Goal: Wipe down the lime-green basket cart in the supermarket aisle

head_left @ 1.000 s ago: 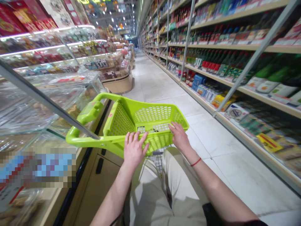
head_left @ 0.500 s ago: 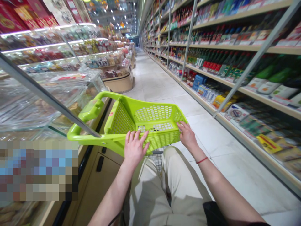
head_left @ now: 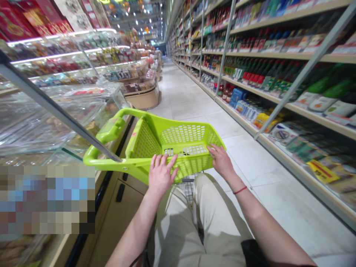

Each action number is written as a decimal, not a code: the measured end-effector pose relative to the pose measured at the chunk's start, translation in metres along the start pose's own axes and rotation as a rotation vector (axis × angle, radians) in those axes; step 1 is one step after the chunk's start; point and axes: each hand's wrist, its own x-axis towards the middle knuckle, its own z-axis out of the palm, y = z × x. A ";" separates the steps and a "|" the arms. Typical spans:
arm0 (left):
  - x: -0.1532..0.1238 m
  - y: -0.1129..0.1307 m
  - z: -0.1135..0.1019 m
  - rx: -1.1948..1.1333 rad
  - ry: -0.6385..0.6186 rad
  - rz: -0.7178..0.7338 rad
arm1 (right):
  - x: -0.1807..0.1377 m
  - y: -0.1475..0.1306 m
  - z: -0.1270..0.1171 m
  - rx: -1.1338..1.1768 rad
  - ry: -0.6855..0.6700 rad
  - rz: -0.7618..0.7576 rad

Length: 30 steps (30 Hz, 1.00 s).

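A lime-green plastic shopping basket (head_left: 180,137) on a small cart sits in front of my legs, empty, its long handle (head_left: 108,131) pointing left towards the glass counter. My left hand (head_left: 161,174) rests on the basket's near rim with its fingers curled over the edge. My right hand (head_left: 221,159) grips the near right corner of the rim, fingers hooked over it. A red string circles my right wrist. My beige trousers fill the bottom centre of the view.
A glass display counter (head_left: 69,111) with packaged foods runs along the left, a metal bar crossing it. Shelves of bottles and boxes (head_left: 278,85) line the right side. The white tiled aisle (head_left: 189,96) stretches ahead between them.
My right hand slid from the middle of the near rim to its right corner. The basket shifted slightly to the right; my left hand stayed on the rim.
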 end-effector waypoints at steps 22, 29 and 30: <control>0.000 0.000 0.002 0.027 0.007 0.007 | -0.005 0.022 -0.003 -0.017 0.037 0.015; 0.000 0.001 0.001 0.033 -0.001 0.004 | -0.001 -0.024 0.011 -0.081 0.022 -0.011; 0.000 0.001 0.001 0.034 -0.001 0.004 | 0.001 -0.032 0.013 -0.068 0.007 -0.037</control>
